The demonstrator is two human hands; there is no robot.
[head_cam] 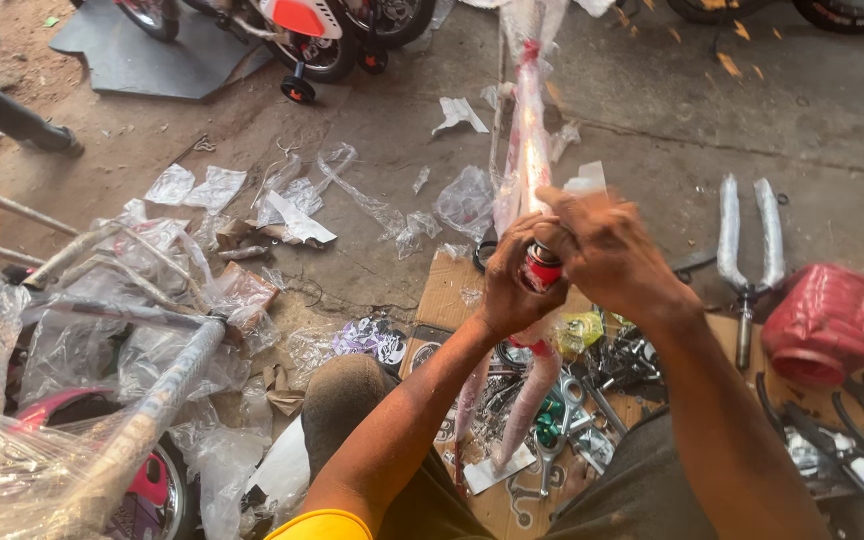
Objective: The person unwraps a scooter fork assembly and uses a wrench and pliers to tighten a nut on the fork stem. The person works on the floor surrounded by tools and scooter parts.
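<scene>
A bicycle frame (530,130) wrapped in clear plastic stands upright in front of me, pink and red under the wrap. My left hand (512,285) grips its tube from the left, just below the red head-tube part (542,268). From the right, my right hand (607,250) closes over the same spot, fingers curled on the top of that part; it is blurred. The frame's lower legs (522,400) rest on cardboard (447,290) between my knees.
A plastic-wrapped bicycle fork (749,240) and a red plastic container (822,322) lie to the right. Wrenches and small metal parts (572,400) litter the cardboard. Wrapped frames (102,330) pile up at left. Torn plastic scraps (302,195) cover the concrete floor; small bicycles (312,40) stand behind.
</scene>
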